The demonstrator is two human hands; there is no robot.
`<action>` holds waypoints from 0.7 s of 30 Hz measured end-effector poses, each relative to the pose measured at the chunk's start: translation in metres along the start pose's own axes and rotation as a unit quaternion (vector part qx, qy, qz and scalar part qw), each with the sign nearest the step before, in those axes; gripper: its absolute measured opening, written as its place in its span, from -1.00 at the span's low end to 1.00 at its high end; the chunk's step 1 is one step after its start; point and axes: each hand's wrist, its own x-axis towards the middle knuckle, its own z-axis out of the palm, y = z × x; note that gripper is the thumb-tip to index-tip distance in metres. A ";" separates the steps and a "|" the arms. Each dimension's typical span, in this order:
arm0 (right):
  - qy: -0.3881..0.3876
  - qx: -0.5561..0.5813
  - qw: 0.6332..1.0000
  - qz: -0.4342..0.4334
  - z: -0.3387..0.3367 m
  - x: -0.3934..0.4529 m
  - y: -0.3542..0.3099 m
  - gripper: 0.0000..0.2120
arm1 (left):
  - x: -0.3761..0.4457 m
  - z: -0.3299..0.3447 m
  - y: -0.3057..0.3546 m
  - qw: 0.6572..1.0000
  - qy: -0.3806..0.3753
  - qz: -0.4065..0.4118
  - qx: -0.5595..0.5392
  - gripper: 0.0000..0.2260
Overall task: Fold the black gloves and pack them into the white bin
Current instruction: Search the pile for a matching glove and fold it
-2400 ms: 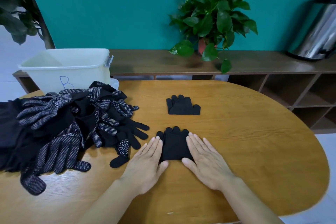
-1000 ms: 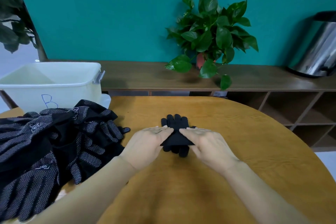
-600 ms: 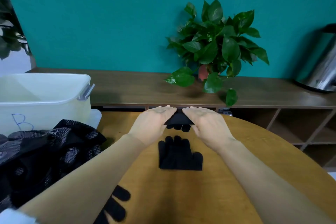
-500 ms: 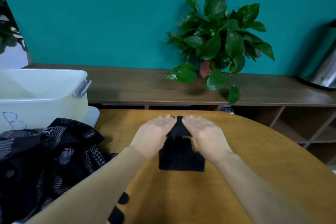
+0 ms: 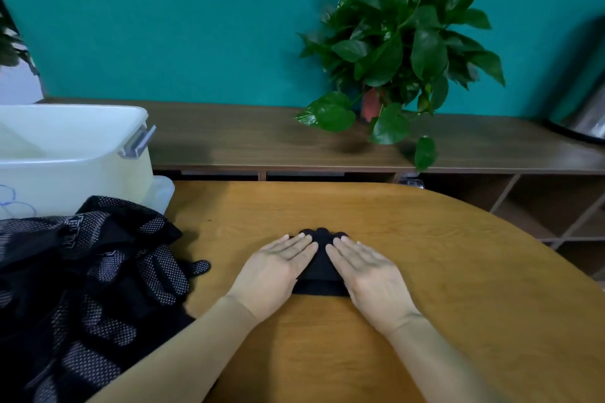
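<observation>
One folded glove stack (image 5: 320, 267) at table (image 5: 458, 288) centre, layers in it not countable; one loose heap of dotted black gloves (image 5: 88, 278) at left, number unclear; one white bin (image 5: 72, 154) behind heap, interior mostly out of view; one potted plant (image 5: 393, 52) on shelf (image 5: 229, 137) beyond table; steel can (image 5: 589, 108) at right edge; left hand (image 5: 278, 268) and right hand (image 5: 366, 271) both flat, palms down, fingers straight, pressing on stack from either side, fingertips angled inward, nearly meeting, grasping nothing

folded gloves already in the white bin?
No: the folded gloves lie on the table under both flat hands, apart from the white bin.
</observation>
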 end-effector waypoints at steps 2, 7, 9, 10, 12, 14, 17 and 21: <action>-0.016 0.009 1.000 -0.002 -0.001 0.001 0.000 -0.45 | 0.000 -0.005 0.004 1.000 -0.018 -0.004 0.008 -0.35; -0.059 -0.003 0.998 0.010 -0.019 -0.002 -0.006 -0.48 | -0.005 -0.027 0.009 0.997 -0.069 0.033 -0.026 -0.39; -0.053 -0.009 0.998 0.015 -0.022 -0.009 -0.016 -0.49 | -0.013 -0.026 0.014 0.996 -0.059 0.048 -0.035 -0.40; -0.044 -0.006 0.999 0.015 -0.021 -0.013 -0.020 -0.56 | -0.017 -0.021 0.015 0.997 -0.054 0.047 -0.032 -0.44; -0.027 0.011 0.999 0.021 -0.014 -0.020 -0.027 -0.64 | -0.023 -0.010 0.016 0.999 -0.020 0.026 -0.039 -0.52; -0.030 0.028 0.998 0.049 -0.010 -0.025 -0.029 -0.52 | -0.022 -0.006 0.019 1.000 -0.006 0.017 -0.025 -0.53; -0.023 0.028 0.996 0.078 -0.010 -0.028 -0.028 -0.52 | -0.017 0.000 0.026 1.000 -0.002 0.012 -0.018 -0.49; -0.007 0.027 0.995 0.097 -0.008 -0.033 -0.019 -0.51 | -0.009 0.000 0.036 1.000 -0.005 0.015 -0.008 -0.46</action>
